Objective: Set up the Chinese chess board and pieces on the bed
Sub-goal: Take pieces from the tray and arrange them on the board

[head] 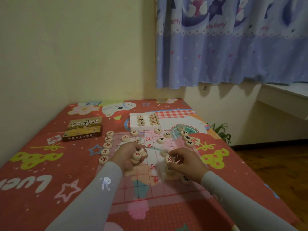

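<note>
Five red-lettered pieces [106, 145] stand in a column at the left edge of the chess board [146, 182], a thin printed sheet lying on the bed [33, 164] near its far right corner. Behind that column, toward the far left, lies the box lid [82, 129]. At the board's far edge sits the white tray [133, 121] with more pieces in it. The left hand [131, 155], fingers curled, clutches a stack of pieces [138, 155] above the board's middle. The right hand [186, 162] pinches a single red-lettered piece [170, 159] just beside it. Black-lettered pieces [187, 138] line the board's right edge.
</note>
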Demonstrator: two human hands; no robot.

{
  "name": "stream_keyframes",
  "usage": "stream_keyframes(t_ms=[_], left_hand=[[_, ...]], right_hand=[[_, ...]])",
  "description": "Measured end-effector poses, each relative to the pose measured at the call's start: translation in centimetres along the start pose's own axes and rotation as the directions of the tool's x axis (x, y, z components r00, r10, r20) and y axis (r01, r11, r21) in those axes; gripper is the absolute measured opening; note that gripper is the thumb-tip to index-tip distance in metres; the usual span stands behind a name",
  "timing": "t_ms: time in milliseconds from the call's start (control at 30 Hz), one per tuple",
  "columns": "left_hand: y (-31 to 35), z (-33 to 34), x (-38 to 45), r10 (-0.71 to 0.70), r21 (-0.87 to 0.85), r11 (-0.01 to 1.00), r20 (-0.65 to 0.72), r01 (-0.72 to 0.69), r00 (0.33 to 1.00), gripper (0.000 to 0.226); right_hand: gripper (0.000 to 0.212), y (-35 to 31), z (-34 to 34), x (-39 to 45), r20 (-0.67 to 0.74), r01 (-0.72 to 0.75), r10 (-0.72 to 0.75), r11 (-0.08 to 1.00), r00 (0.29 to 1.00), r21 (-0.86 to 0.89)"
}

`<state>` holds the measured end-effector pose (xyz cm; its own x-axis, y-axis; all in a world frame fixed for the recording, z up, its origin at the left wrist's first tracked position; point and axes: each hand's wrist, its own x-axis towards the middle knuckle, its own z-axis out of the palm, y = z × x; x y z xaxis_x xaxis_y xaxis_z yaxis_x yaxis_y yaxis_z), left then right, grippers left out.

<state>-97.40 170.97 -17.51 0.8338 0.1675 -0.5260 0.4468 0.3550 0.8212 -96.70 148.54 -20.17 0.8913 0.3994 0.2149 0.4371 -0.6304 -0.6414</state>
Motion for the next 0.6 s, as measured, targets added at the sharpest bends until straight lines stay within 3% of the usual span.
stream_keyframes(t_ms=[300,600], left_hand=[[1.7,-6.0,0.1,0.042,-0.115,0.991,-0.172,-0.062,0.984,0.012],[0.8,-8.7,1.2,0.05,-0.061,0.996,-0.163,-0.061,0.985,0.007]], right_hand=[[0.016,-3.1,4.5,3.7,0.072,0.03,-0.031,0.999,0.997,0.013],[0.014,-5.2,9.1,7.7,0.148,0.011,0.012,0.988,0.989,-0.154]])
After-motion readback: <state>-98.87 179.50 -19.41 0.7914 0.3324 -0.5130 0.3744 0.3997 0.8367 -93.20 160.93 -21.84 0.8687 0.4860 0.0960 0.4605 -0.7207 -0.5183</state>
